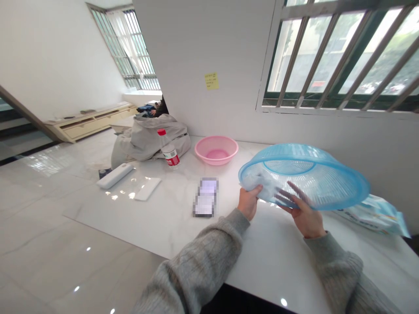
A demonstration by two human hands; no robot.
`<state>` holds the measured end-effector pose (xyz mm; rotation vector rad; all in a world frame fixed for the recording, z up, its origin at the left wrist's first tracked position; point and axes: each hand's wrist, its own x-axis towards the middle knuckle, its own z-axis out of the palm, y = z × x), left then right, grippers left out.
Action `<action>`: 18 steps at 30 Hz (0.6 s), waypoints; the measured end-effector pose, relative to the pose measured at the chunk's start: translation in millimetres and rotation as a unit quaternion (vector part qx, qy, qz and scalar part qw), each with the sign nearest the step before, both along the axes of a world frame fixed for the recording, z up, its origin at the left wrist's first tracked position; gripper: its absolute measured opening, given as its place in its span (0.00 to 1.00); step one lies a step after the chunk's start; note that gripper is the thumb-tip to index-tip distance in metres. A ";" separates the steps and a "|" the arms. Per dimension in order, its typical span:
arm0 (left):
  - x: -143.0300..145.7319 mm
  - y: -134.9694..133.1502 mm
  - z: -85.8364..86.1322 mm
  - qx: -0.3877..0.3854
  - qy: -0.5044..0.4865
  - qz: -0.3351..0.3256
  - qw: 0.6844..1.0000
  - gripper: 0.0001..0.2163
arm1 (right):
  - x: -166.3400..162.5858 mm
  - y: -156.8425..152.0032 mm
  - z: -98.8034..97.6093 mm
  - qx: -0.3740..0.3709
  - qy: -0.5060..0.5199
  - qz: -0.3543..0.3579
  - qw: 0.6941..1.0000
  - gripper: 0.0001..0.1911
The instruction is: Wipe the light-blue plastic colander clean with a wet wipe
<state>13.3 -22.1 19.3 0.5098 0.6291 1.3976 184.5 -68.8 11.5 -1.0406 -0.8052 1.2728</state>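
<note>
Left hand: the left hand (249, 201) grasps the near-left rim of the blue plastic colander (316, 192), fingers closed around the edge.
Right hand: the right hand (304, 216) also holds the colander, its fingers (291, 195) spread against the far side of the mesh wall and showing through the plastic, with the palm toward the near rim.
Colander: lifted clear of the counter between both hands, tilted with its open mouth facing left and toward the person. A pale patch (266, 185) lies inside by the left hand, perhaps a cloth or wipe, though glare makes it hard to tell.
Handling: likely light, thin and somewhat flexible, with a smooth rim that could slip when wet; the rim offers the firmest hold, with hands on opposite sides.
Counter: a white marble-look slab (163, 231) runs from the near edge to the wall.
Nearby: a pixelated phone (205, 197) lies just left of the hands, and a blue-and-white plastic packet (373, 214) lies right of the colander.
Rest: farther left are a pink plastic basin (203, 152), a red-labelled plastic bottle (169, 152), a white rectangular case (115, 175), a flat white pad (147, 188) and a bundled grey cloth (150, 139). Beyond them, a seated person's hand (153, 112) is just visible.
</note>
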 end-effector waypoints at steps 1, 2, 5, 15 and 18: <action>-0.3 0.2 0.2 -0.001 0.001 0.004 1.000 0.23 | 0.2 0.0 0.5 0.004 -0.002 -0.006 1.000 0.30; -0.6 0.5 0.3 -0.002 0.001 0.007 1.000 0.22 | 0.4 0.0 0.9 0.009 -0.003 -0.010 1.000 0.30; -2.0 1.8 1.0 0.002 -0.008 0.006 1.000 0.21 | 2.0 -0.2 2.1 0.027 -0.009 -0.020 0.999 0.30; -6.0 1.2 5.2 0.074 0.077 0.037 0.994 0.18 | 10.5 3.6 -1.5 0.032 0.028 -0.075 0.996 0.26; -7.0 0.5 4.1 0.087 0.116 0.048 0.988 0.17 | 9.7 4.2 -3.6 0.024 0.048 -0.088 0.995 0.26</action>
